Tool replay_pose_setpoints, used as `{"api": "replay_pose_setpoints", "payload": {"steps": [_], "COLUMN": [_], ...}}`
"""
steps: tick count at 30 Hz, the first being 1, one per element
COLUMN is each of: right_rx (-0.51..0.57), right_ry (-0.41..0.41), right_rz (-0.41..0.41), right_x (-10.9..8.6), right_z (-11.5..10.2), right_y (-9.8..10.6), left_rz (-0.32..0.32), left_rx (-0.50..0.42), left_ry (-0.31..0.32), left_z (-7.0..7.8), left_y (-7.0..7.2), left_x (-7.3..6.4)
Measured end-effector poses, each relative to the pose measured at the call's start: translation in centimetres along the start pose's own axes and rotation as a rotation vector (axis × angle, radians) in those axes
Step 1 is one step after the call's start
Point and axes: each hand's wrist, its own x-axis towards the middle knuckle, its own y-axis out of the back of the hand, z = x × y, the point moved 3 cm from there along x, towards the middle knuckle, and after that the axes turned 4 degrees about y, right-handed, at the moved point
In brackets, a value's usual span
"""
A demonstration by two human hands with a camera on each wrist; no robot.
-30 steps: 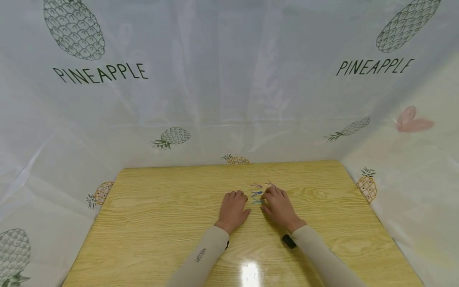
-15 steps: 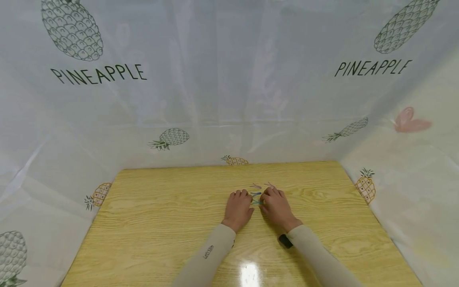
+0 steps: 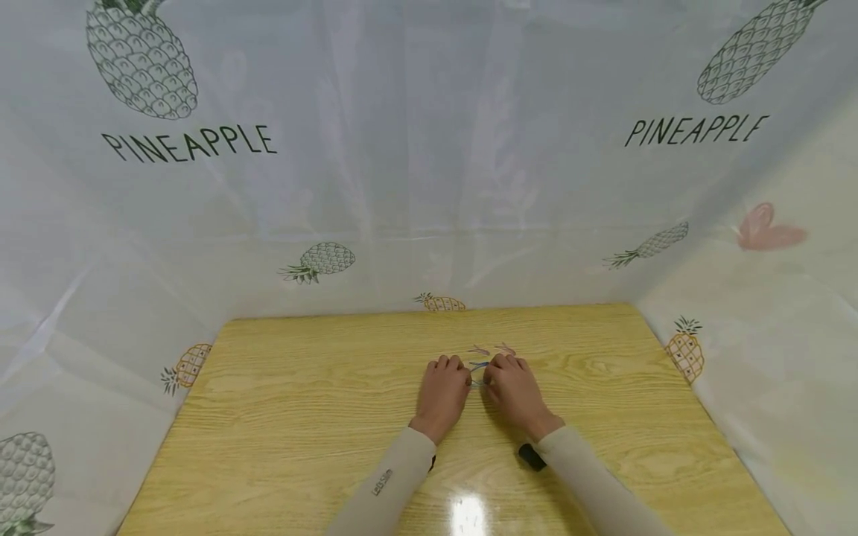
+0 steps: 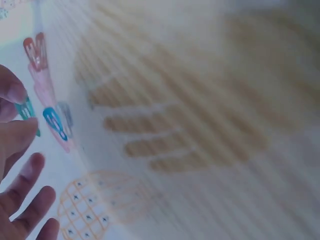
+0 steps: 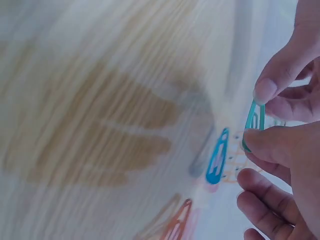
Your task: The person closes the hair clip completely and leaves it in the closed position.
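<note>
My left hand [image 3: 444, 391] and right hand [image 3: 515, 387] face each other low over the table. Between them is a green snap hair clip [image 5: 256, 117], pinched by thumb and fingers at both ends. In the left wrist view, part of this green clip [image 4: 26, 111] shows between the fingertips, its ends covered by them. A blue snap hair clip [image 5: 216, 157] lies just beyond the hands. Farther off, two reddish clips lie side by side in the head view, the left one [image 3: 479, 350] and the right one [image 3: 506, 348].
The wood-grain table [image 3: 302, 387] has a glossy surface that reflects the hands and clips. A pale curtain [image 3: 436, 186] printed with pineapples surrounds its back and sides. A black device [image 3: 532, 456] sits at my right wrist.
My left hand has moved right toward the right hand, and its fingers have closed on the green clip. The right hand stays near the same place; the blue and reddish clips lie as before.
</note>
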Motion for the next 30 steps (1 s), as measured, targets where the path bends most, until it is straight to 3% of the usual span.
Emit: {"api": "replay_pose_setpoints", "payload": {"steps": [7, 11, 19, 30], "right_rx": [0.028, 0.029, 0.0, 0.021], "right_ry": [0.049, 0.102, 0.213, 0.238], "right_rz": [0.064, 0.089, 0.125, 0.073], "right_x": [0.2, 0.2, 0.5, 0.7], "right_z": [-1.9, -3.2, -5.6, -7.1], "right_y": [0.7, 0.9, 0.9, 0.5], "left_rz": [0.04, 0.06, 0.099, 0.138], "left_rx": [-0.107, -0.135, -0.122, -0.036], "left_ry": [0.047, 0.038, 0.005, -0.029], "left_z": [-2.2, -3.2, -4.8, -5.7], "left_y": [1.0, 1.3, 1.9, 3.5], "left_x": [-1.8, -2.8, -4.9, -6.7]}}
